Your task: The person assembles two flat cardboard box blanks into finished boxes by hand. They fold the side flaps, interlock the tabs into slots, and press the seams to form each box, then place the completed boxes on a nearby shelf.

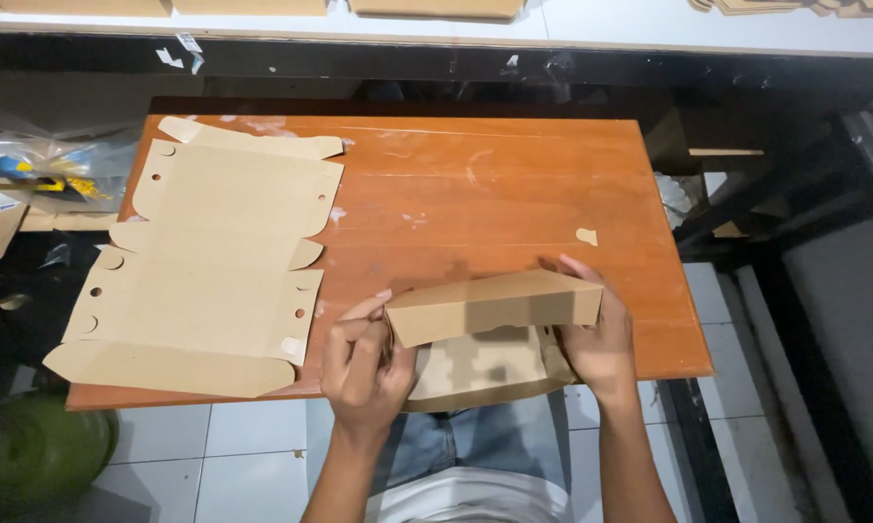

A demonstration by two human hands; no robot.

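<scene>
Far left, off the table edge: a clear plastic bag (39,165) with coloured contents, and lower down a green round object (34,450) on the tiled floor.

Left part of the wooden table (514,184): a stack of flat cardboard sheets (214,261), die-cut with flaps and small round holes, lies unfolded and apart from both hands.

Centre, at the near edge of the table: the left hand (364,363) is closed on the left end of a half-folded cardboard box (490,315), fingers curled around the corner, with the thumb side pressing an end flap. The box sits partly over the table edge, above the person's lap, with one long wall raised and a lower panel (480,373) hanging toward the body.

Right of it: the right hand (601,339) grips the right end, fingers wrapped over the top edge of the corner.

Judgement: the fold would go best with both ends held level, each end flap tucked fully behind its wall, and creases pressed along the scored lines rather than across the panel. Uneven pressure would likely skew the corners.

A small cardboard scrap (586,235) lies on the table beyond the right hand.
</scene>
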